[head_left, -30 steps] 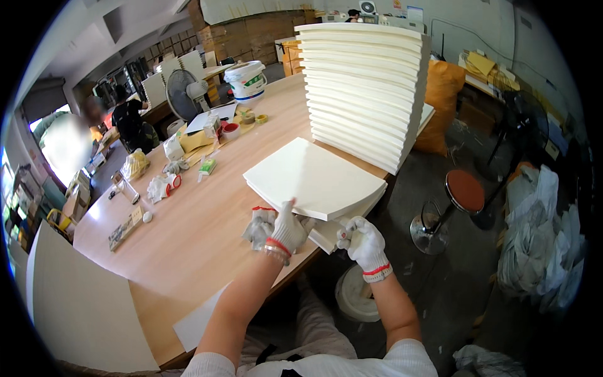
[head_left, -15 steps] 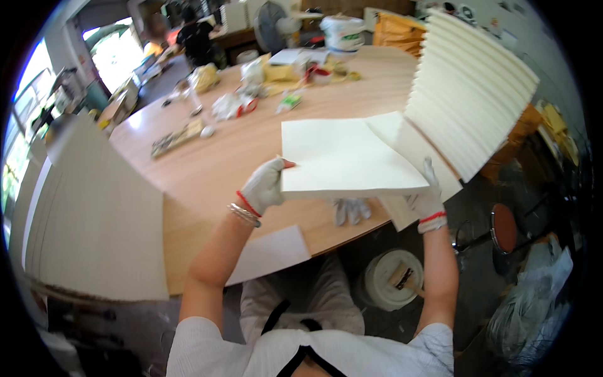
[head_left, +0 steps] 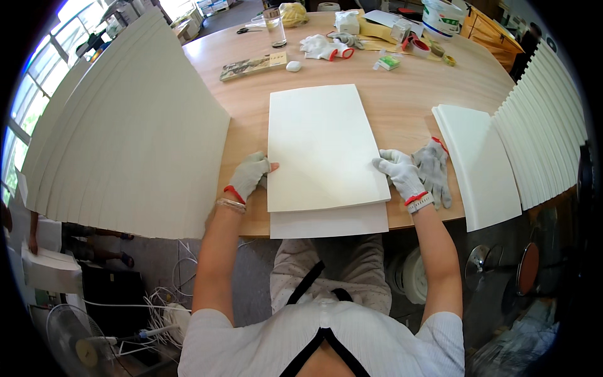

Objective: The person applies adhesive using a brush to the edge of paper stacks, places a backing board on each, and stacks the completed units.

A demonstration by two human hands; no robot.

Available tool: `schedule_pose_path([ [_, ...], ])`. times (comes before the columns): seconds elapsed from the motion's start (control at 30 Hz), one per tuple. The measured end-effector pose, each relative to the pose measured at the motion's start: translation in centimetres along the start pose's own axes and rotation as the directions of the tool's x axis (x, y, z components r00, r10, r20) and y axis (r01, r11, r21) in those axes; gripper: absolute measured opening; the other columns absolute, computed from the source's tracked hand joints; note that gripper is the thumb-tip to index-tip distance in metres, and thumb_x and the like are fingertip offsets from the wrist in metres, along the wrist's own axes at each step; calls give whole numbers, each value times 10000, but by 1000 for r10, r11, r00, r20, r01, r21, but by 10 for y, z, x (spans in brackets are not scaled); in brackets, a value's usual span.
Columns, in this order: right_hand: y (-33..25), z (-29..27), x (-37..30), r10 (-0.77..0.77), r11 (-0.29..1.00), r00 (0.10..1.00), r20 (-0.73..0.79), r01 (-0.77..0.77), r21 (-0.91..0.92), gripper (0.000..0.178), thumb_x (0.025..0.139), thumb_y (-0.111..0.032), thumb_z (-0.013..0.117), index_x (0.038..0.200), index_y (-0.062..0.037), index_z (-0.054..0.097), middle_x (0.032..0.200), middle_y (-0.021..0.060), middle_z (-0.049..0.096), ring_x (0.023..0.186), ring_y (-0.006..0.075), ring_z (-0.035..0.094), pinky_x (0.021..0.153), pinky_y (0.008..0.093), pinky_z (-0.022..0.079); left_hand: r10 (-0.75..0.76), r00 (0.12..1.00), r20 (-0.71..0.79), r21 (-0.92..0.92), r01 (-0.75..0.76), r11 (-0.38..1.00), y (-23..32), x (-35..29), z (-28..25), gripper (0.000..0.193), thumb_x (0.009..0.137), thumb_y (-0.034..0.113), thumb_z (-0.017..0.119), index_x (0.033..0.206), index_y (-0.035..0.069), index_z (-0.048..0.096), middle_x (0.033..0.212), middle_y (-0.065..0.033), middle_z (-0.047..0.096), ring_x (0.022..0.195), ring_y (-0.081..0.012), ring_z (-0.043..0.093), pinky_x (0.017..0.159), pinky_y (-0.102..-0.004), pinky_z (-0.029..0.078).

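On the pale wooden table (head_left: 402, 94), the white slab (head_left: 323, 144) lay with its long axis running front to back, between left hand (head_left: 250, 172) and right hand (head_left: 402, 173), each gripping its nearer long edge

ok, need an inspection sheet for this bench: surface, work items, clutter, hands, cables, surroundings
Surface: wood-look table, pale top.
Work items: white stack lies flat between the hands; a white sheet juts from its near edge. Tall white pile left, ridged white pile right.
Clutter: loose grey glove, drinking glass, white gloves.
Hands: gloved left hand and right hand at the stack's side edges; grip unclear.
Cables: white cables tangled, lower left.
Surroundings: stool, fan, white bucket.
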State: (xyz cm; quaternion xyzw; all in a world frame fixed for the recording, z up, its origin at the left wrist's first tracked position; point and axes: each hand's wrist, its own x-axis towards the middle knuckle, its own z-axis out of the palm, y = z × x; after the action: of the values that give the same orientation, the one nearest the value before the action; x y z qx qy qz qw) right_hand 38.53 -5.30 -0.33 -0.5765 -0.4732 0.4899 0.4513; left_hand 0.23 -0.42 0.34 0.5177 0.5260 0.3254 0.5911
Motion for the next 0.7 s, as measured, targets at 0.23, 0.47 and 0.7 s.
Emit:
schedule_pose_path([
  [0.23,-10,4,-6,31,999,999,15,-32,12,481,864,-150,716,1243,83,533,1086,69,650,934,98,608,819,235,499,39,995,-90,155,-25,988,-6,5,-5,250,813,227,712,785,21,572,743,-44,607,648,-123,558,599,-277,458],
  [0.47,1,2,2,-5,998,998,63,1,55,529,864,-172,719,1260,108,506,1119,109,647,958,131,611,841,261,494,162,970,-184,431,-68,900,-3,-6,-3,314,821,260,717,893,-22,600,785,-60,607,658,-138,569,584,-289,466],
  [0.7,-16,-1,-5,-29,993,992,122,43,-112,418,879,-204,689,1191,63,609,1061,65,682,921,102,606,814,241,481,375,912,-165,751,-131,647,-20,-124,34,540,785,224,726,1235,-11,544,1194,-219,570,1148,-362,522,962,-433,424],
])
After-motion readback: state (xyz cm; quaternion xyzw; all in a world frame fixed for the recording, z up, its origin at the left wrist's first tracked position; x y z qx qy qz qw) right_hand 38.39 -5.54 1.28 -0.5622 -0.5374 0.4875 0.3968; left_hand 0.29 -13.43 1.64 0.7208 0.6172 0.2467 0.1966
